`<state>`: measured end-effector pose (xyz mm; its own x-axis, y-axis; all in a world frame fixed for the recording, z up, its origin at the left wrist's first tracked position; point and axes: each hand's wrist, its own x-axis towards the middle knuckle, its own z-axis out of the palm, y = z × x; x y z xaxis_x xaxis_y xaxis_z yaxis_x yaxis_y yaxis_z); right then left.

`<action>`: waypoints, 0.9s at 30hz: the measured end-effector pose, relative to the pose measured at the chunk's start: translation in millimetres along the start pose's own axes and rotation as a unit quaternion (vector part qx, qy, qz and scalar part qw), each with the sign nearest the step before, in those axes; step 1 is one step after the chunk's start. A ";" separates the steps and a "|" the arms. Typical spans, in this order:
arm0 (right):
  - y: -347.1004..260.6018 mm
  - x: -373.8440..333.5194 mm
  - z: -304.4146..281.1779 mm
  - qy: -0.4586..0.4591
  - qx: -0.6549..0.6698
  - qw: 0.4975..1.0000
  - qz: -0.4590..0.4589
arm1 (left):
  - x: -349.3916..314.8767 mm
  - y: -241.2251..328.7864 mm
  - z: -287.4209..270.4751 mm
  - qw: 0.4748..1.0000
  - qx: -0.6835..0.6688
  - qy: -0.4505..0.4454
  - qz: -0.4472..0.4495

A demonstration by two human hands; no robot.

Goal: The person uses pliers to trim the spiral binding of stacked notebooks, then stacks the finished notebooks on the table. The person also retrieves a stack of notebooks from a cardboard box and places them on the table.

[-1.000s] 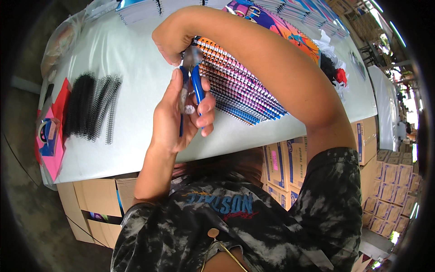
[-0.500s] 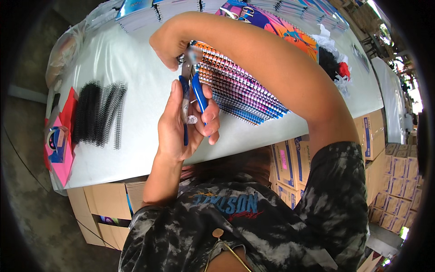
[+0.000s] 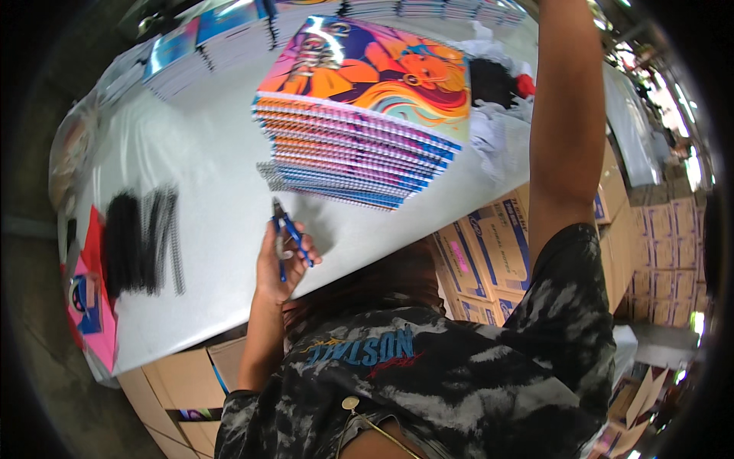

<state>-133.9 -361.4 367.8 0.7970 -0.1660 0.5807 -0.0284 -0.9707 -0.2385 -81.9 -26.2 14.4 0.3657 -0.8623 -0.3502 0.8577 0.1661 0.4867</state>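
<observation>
We hold the pliers [image 3: 283, 220] in the left hand [image 3: 273, 265], palm turned up. The fingers are curled part-way around the blue handles, with the thumb along the left side. The handles stand spread apart. We cannot tell whether the tips meet; they are blurred and too small. The tips point away from the body, near the lower left corner of the notebook stack [image 3: 363, 138] and apart from it.

The right arm [image 3: 567, 115] extends up past the top edge of the view, to the right of the stack. The right hand is out of view; we cannot tell its grip.

The stack lies on the table [image 3: 222, 222], ahead of the pliers. Its top cover is orange, pink and purple. The spiral-bound edges face us, fanned in steps toward the near side. The lowest edges are blurred.

To the left of the left hand, well apart, we find a row of black coils [image 3: 141, 245]. Beside them, at the table's left end, lie pink and red sheets [image 3: 99, 314] with a blue item [image 3: 86, 302] on top. Further stacks [image 3: 229, 30] line the far edge. Cartons [image 3: 493, 245] stand below the near edge.
</observation>
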 end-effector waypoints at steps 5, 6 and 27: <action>162.5 -100.6 22.4 0.002 -0.026 0.971 0.238 | 8.1 2.3 0.6 0.997 -0.046 -0.057 -0.006; 191.0 -120.6 29.3 0.010 -0.036 0.968 0.247 | 8.5 2.4 1.5 0.997 -0.043 -0.056 -0.007; -25.4 -43.7 99.6 -0.171 0.185 0.961 -0.117 | -9.7 28.8 48.0 0.976 -0.036 -0.211 0.031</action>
<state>-107.9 -312.2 270.9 0.9091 0.1767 0.3772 0.3412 -0.8355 -0.4308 -78.1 -36.0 70.3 0.2496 -0.9672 0.0470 0.8672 0.2448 0.4336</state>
